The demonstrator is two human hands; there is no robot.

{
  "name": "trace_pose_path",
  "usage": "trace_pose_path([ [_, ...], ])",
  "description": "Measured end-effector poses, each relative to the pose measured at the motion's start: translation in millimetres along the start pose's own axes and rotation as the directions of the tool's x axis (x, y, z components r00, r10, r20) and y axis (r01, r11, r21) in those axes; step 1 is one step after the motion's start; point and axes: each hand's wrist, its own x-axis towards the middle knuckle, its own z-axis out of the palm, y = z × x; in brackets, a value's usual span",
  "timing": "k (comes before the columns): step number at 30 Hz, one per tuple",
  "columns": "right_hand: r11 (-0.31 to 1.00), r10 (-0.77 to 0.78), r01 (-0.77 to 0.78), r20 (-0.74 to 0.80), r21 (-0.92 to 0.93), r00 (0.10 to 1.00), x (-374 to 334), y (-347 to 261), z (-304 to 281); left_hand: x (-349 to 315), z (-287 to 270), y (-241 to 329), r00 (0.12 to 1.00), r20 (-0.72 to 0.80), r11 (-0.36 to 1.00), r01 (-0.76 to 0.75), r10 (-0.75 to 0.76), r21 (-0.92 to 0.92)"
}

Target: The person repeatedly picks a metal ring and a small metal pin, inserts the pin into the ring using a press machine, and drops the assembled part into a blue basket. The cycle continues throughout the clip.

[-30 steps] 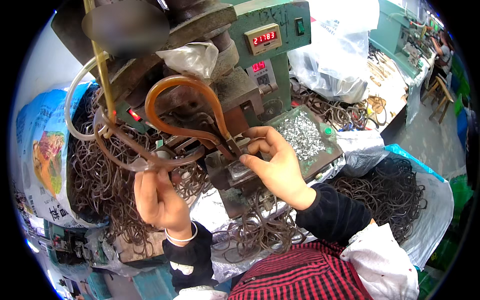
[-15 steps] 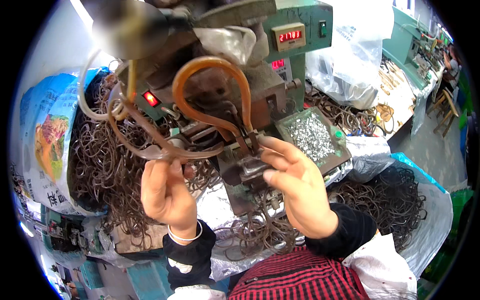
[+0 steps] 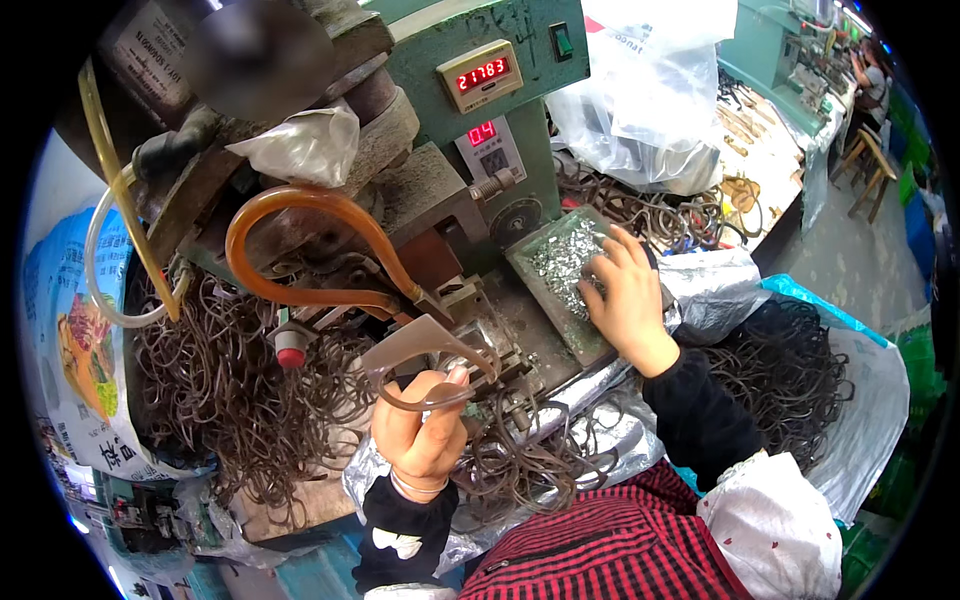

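Between the thumb and fingers of my left hand (image 3: 420, 430) is a curved, translucent brown strip (image 3: 405, 345), raised in front of the green machine's metal work area (image 3: 480, 345). My right hand (image 3: 630, 305) reaches over a shallow tray (image 3: 565, 330) at the machine's right side. Its fingers are bent and apart, with the fingertips at a heap of small silver metal pieces (image 3: 565, 262); I see nothing held in them. An orange-brown loop (image 3: 300, 195) stands out from the machine, above and left of my left hand.
Brown curved strips (image 3: 240, 380) pile up at the left beside a printed sack (image 3: 85, 350). More strips (image 3: 530, 450) lie below the work area, and a dark heap (image 3: 785, 370) fills a sack at the right. A red-tipped knob (image 3: 290, 355) juts out left of the work area.
My right hand has left the machine's work area and moved right to the metal pieces. My left hand has brought the brown strip closer to the work area. The view has shifted.
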Motion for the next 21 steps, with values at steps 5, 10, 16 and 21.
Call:
trace_pose_path([
  [5,0.989,0.105,-0.09,-0.13,0.119,0.986,23.9,-7.0,-5.1,-3.5,3.6,5.0,0.997,0.03,0.998,0.068,-0.067,-0.017],
  [10,0.986,0.091,-0.067,-0.161,0.15,0.983,21.4,-5.8,0.0,-6.7,1.7,0.1,0.999,0.053,1.0,0.009,-0.009,-0.004],
  [16,0.964,0.066,-0.024,-0.152,0.266,0.986,14.1,-4.6,7.9,-9.4,1.2,-3.6,0.999,-0.04,1.0,-0.014,0.013,-0.018],
  [21,0.954,0.105,-0.067,-0.116,0.293,0.988,1.9,1.3,1.6,-33.4,-20.3,35.7,0.965,-0.051,0.958,0.261,-0.256,0.116],
])
